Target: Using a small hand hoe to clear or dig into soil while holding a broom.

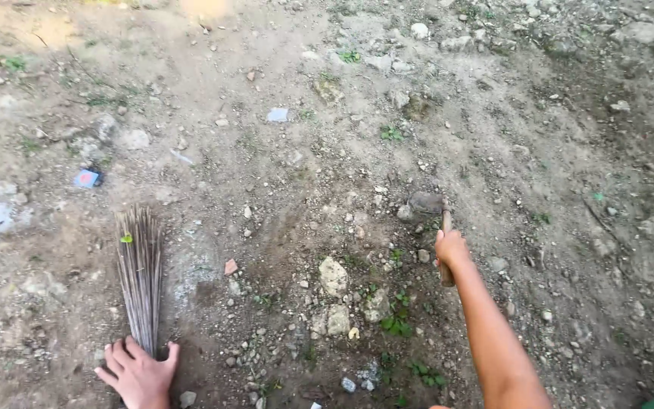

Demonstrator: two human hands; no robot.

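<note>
Two bare hands down low over rough dirt here. Left hand [139, 373] flat near the bottom edge, fingers spread, pressed on the bound end of a bundle of thin dry brown broom sticks [140, 276] lying on the ground, tips fanning away up the frame. Not really a closed grip there, more a palm pinning it down.

Right hand [450, 250] further out, arm stretched, grip wrapped tight around the brown wooden handle of a small digging tool [446, 241], dull metal head [425, 202] resting on the soil just beyond the knuckles. Can't tell the exact kind of tool, head half buried in dirt colour.

Risk-wise, just guessing from the layout: loads of pale loose stones [333, 276] sitting right between both hands, so a swing probably glances off rock and skids sideways, maybe flicking chips up toward the face. Short handle plus a fully stretched arm means not much control if that happens. Broom held only by a flat palm, so likely to slip or roll if leaned on.

Further off: small green weeds [397, 324] near the stones, a blue scrap of wrapper [86, 179] off left, a pale scrap of litter [277, 114] up top, more rubble toward the far edge.
</note>
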